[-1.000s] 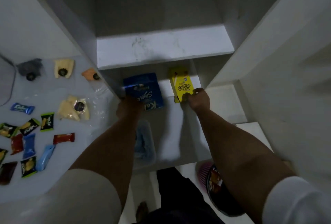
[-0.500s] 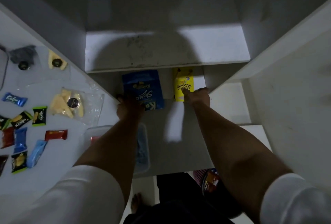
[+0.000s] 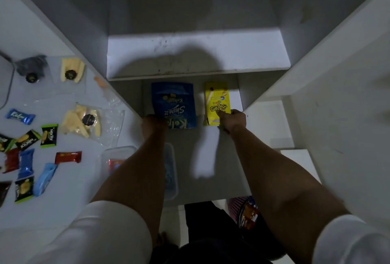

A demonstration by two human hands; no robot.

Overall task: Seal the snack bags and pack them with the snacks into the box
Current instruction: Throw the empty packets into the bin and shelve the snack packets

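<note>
A blue snack pouch [image 3: 174,103] and a yellow snack packet [image 3: 217,103] lie side by side on a lower white shelf [image 3: 211,158]. My left hand [image 3: 153,125] holds the blue pouch at its near left corner, in shadow. My right hand [image 3: 233,120] grips the near end of the yellow packet, thumb on top. A clear plastic box [image 3: 118,153] sits on the table's edge, mostly hidden by my left forearm. Clear zip bags with yellow snacks [image 3: 81,120] [image 3: 71,70] lie on the white table [image 3: 63,200].
Several small wrapped snacks [image 3: 25,158] are scattered on the table's left side, with a grey bagged item [image 3: 31,67] at the far end. An upper shelf [image 3: 198,52] overhangs the packs. White panels [image 3: 337,95] close in on the right.
Both hands stay on the two packs. My head has leaned in, so its shadow now falls across the upper shelf and the view is dimmer.
</note>
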